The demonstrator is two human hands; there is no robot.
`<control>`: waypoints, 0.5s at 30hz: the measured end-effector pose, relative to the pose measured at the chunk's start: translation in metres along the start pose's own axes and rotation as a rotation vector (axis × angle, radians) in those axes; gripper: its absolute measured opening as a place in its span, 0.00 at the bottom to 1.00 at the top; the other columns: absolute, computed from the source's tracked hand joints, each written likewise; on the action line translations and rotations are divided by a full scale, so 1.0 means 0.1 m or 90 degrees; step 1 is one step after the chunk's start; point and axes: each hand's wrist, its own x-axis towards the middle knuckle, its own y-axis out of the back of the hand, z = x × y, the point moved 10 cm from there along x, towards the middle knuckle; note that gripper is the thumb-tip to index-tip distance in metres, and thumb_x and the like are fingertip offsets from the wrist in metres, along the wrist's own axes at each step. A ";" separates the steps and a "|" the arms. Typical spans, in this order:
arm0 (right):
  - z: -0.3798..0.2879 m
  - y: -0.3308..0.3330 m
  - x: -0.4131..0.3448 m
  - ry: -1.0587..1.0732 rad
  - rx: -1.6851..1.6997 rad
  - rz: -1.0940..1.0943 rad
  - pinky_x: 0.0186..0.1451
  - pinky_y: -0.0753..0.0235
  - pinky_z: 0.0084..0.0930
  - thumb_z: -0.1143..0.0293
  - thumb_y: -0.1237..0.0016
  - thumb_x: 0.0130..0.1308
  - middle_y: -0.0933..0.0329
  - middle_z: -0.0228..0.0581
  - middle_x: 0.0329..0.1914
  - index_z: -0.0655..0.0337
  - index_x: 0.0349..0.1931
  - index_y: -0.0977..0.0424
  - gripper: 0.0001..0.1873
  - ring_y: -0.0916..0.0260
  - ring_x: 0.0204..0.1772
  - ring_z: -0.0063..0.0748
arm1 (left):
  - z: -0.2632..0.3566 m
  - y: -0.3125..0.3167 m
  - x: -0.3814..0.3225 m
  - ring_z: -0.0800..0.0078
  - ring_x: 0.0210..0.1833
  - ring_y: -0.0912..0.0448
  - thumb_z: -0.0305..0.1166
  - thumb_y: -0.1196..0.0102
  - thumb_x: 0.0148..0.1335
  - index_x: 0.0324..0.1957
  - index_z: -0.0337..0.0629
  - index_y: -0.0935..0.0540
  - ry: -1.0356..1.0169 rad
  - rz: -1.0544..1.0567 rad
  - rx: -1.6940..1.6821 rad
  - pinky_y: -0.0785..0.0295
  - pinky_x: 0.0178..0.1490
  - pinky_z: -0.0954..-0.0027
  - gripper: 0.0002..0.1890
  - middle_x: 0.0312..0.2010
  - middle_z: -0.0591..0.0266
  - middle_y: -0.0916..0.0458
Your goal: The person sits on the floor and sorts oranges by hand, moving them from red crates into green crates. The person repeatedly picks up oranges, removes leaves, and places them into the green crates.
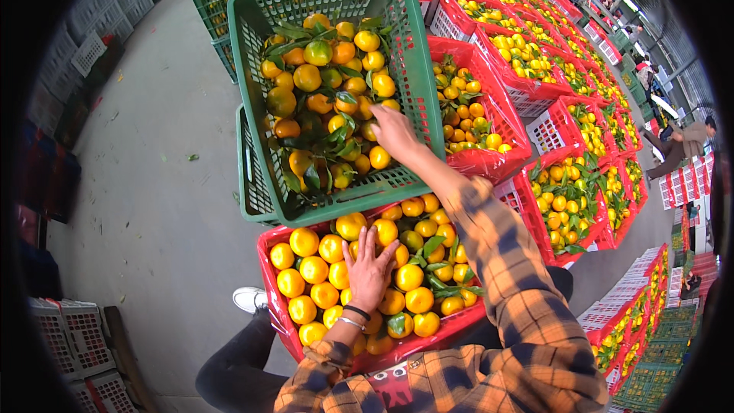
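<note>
A red-lined crate [274,298] full of mandarins [314,270] stands right in front of me. My left hand [370,275] rests palm down on its fruit, fingers spread, gripping nothing. Beyond it, a green plastic crate [344,206] sits tilted toward me, partly filled with leafy mandarins [307,77]. My right hand [393,129] reaches into that crate at the right side of the pile. Its fingertips are among the fruit, so I cannot tell whether they hold one. Green leaves [434,246] lie over the right part of the near crate's fruit.
Another green crate [252,189] supports the tilted one. To the right stand many red-lined crates of mandarins [519,57]. Stacked white crates [74,338] are at the lower left. A person [685,140] is at the far right. Grey floor [155,183] lies along the left.
</note>
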 end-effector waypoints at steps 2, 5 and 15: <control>0.23 -0.45 0.35 -0.051 -0.068 -0.111 0.62 0.28 0.47 0.75 0.44 0.61 0.30 0.51 0.64 0.62 0.61 0.32 0.26 0.32 0.65 0.55 | 0.01 -0.02 0.02 0.54 0.78 0.46 0.40 0.40 0.62 0.61 0.67 0.22 -0.006 -0.011 -0.006 0.59 0.75 0.33 0.23 0.73 0.54 0.40; 0.55 -0.49 0.46 -0.067 -0.177 -0.056 0.57 0.26 0.49 0.76 0.41 0.55 0.29 0.50 0.51 0.60 0.58 0.34 0.29 0.30 0.57 0.55 | 0.11 -0.10 0.08 0.54 0.78 0.46 0.41 0.41 0.64 0.61 0.68 0.22 -0.019 -0.018 -0.023 0.60 0.75 0.33 0.23 0.73 0.54 0.40; 0.17 0.85 -0.75 -0.172 0.431 -0.001 0.53 0.24 0.24 0.74 0.38 0.61 0.27 0.37 0.59 0.64 0.63 0.30 0.29 0.26 0.55 0.24 | -0.02 -0.08 0.00 0.56 0.78 0.46 0.40 0.39 0.61 0.61 0.68 0.21 0.013 -0.038 -0.006 0.59 0.76 0.34 0.24 0.74 0.55 0.41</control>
